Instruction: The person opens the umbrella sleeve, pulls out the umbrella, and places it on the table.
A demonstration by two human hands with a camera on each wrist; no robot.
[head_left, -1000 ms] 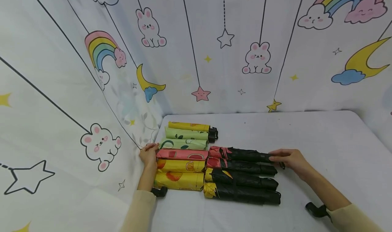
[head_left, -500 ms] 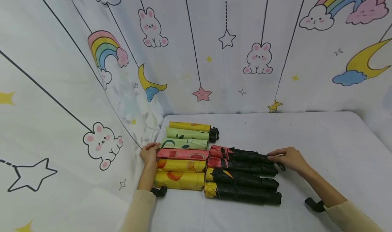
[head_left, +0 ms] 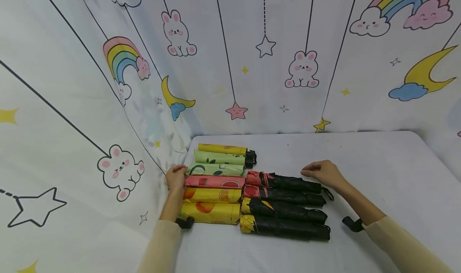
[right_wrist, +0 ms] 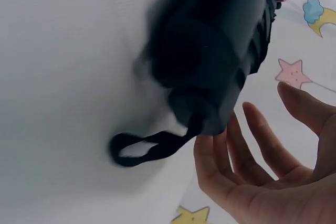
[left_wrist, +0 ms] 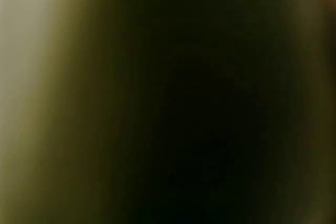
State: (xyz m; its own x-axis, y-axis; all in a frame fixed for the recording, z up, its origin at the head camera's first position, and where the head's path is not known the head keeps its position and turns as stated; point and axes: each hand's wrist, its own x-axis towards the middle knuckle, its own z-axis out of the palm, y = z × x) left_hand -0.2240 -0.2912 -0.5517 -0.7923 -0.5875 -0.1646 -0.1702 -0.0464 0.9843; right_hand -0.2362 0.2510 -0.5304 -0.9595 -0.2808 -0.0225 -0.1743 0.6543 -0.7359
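Note:
My left hand [head_left: 175,177] is at the left ends of the green printed roll [head_left: 216,169] and the pink watermelon-print roll [head_left: 215,181]. Its fingers look relaxed, and contact is hard to judge. Beyond the handle end of the farthest red-and-black folded umbrella [head_left: 284,182] is my right hand [head_left: 325,173], its fingers loosely bent and holding nothing. The right wrist view shows that umbrella's dark end with a wrist strap [right_wrist: 152,148]; the right fingers [right_wrist: 268,140] are beside it, the thumb apart. The left wrist view is dark and blurred.
Nearer lie another red-and-black umbrella [head_left: 284,195] and two yellow-and-black ones [head_left: 284,227]. Left of them are yellow fruit-print rolls [head_left: 210,213]. Farther back lie yellow [head_left: 221,148] and green [head_left: 219,157] rolls with black ends. A printed cloth [head_left: 273,85] hangs behind the white table.
My right hand has left the end of the farthest red-and-black umbrella, moving left and away from me; its strap end now shows. The left hand has barely moved.

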